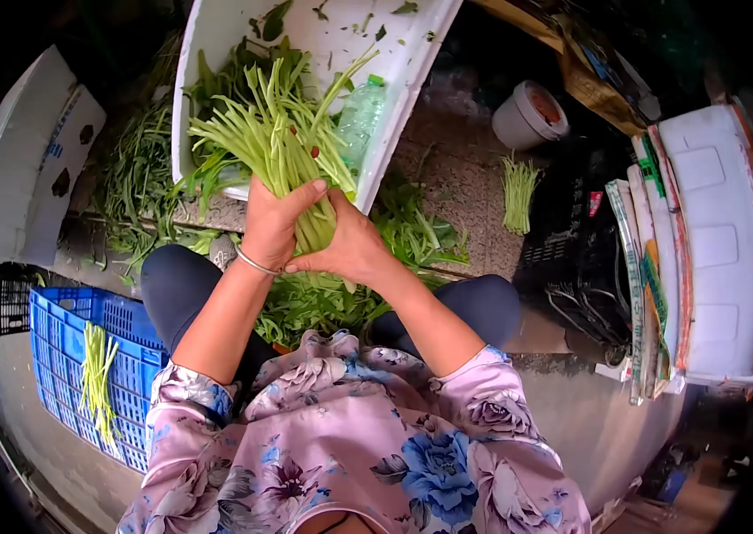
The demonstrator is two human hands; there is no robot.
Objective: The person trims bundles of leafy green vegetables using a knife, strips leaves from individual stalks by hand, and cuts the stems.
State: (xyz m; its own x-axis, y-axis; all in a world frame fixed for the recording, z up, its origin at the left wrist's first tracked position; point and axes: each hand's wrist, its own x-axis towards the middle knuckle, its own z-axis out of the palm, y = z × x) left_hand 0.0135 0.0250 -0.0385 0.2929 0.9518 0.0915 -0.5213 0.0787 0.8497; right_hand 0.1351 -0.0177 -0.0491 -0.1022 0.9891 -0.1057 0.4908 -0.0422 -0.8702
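Observation:
Both hands are wrapped around a thick bunch of green leafy-vegetable stems, which look like water spinach. My left hand closes on it from the left, and my right hand grips from the right, thumbs facing each other. The light cut ends fan out away from me, over the near edge of a white foam box. Inside that box are loose leaves and a clear plastic bottle with a green cap. Leafy greens lie below my hands, between my knees.
At left stands a blue crate with a small stem bundle on it. Loose greens are heaped beside the box. To the right are another bundle, a white bucket, a black crate and stacked foam boxes.

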